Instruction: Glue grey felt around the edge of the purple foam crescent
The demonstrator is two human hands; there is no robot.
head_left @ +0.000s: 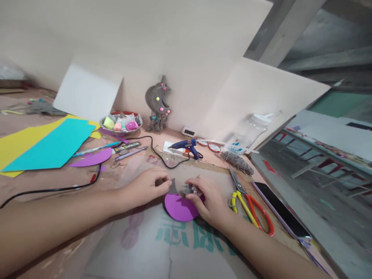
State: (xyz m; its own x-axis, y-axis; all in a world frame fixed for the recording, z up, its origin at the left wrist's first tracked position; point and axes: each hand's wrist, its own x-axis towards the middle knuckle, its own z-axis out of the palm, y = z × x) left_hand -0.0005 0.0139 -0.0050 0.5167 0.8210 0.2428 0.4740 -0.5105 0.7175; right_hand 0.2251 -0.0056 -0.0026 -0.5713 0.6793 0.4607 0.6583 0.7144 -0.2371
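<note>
A purple paper disc (180, 208) lies on the plastic-covered table in front of me. My left hand (154, 184) has thumb and forefinger pinched at the edge of a small dark grey piece (173, 186), just above the disc's upper left edge. My right hand (207, 199) pinches another small grey piece (187, 189), with something shiny at the fingertips that is too small to make out. Its fingers partly cover the disc's right side.
Beyond my hands lies a blue glue gun (186, 145). Scissors (247, 205), a phone (281, 209) and grey yarn (236, 162) are at right. Coloured sheets (49, 145), a cut purple piece (93, 158) and a bowl (120, 131) stand left; a moon ornament (158, 100) leans behind.
</note>
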